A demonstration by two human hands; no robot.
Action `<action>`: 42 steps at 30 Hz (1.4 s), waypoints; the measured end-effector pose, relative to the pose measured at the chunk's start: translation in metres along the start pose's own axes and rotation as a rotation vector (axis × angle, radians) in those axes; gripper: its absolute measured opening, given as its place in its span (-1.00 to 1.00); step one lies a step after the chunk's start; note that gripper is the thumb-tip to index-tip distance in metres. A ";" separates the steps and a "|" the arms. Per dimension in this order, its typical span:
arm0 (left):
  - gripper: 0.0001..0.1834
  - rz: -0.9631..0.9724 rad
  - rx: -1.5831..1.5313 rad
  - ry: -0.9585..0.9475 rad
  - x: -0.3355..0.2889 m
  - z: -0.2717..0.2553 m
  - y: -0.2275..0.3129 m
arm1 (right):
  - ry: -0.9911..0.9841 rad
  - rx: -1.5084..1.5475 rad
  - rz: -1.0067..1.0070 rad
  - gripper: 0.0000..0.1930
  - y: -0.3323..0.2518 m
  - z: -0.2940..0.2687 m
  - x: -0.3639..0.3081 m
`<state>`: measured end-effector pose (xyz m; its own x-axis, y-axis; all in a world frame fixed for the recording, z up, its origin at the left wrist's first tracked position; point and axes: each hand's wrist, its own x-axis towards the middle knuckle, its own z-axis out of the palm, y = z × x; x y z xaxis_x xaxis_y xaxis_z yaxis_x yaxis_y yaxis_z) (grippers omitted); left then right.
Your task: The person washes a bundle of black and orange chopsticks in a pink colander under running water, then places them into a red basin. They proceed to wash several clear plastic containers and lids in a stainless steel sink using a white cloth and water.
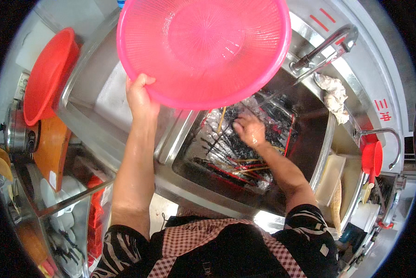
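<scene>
My left hand [142,95] grips the near left rim of a large pink plastic colander [205,88], which is tilted above the sinks. Below it, my right hand [251,130] reaches into the middle sink basin [310,120], its fingers blurred and partly lost in wet glare. Many thin sticks that look like chopsticks [249,169], black, yellow and red, lie scattered in the water around that hand. Whether the right fingers hold any of them cannot be made out. The colander hides the far part of the basin.
A metal faucet [324,48] leans over the basin's far right, beside a crumpled white cloth [333,97] on the ledge. A red ladle-like scoop [371,157] is at the right sink. Leftward are another steel basin [106,99], a red basin [50,76] and a wooden board [51,150].
</scene>
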<state>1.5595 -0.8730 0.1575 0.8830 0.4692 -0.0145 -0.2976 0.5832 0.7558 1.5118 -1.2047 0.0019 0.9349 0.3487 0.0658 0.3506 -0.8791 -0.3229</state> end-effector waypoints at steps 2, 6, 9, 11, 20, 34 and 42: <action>-0.41 -0.029 -0.015 -0.038 0.003 -0.002 0.000 | 0.009 0.071 0.099 -0.65 0.015 -0.018 0.028; -0.42 -0.057 0.039 -0.039 -0.003 0.004 -0.002 | 0.080 -0.189 0.357 -0.57 0.084 -0.004 0.060; -0.44 -0.197 0.038 -0.037 -0.005 0.003 -0.006 | -0.011 -0.609 0.242 -0.38 0.054 0.061 0.014; -0.44 -0.328 0.010 -0.094 -0.012 0.007 -0.005 | -0.064 -0.313 0.125 -0.25 0.017 0.065 -0.021; -0.40 -0.378 -0.095 -0.196 -0.006 0.007 -0.017 | 0.002 -0.333 0.162 -0.21 0.015 0.073 -0.010; -0.42 -0.475 -0.163 -0.243 -0.010 0.015 -0.008 | -0.012 -0.208 0.304 -0.07 0.068 0.030 0.032; -0.46 -0.427 -0.099 -0.179 -0.008 0.011 -0.013 | -0.501 -0.206 0.060 0.21 -0.029 -0.021 -0.031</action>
<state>1.5602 -0.8919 0.1552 0.9800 0.0576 -0.1906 0.0798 0.7637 0.6406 1.4738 -1.1973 0.0290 0.8309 0.3638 -0.4211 0.3479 -0.9302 -0.1172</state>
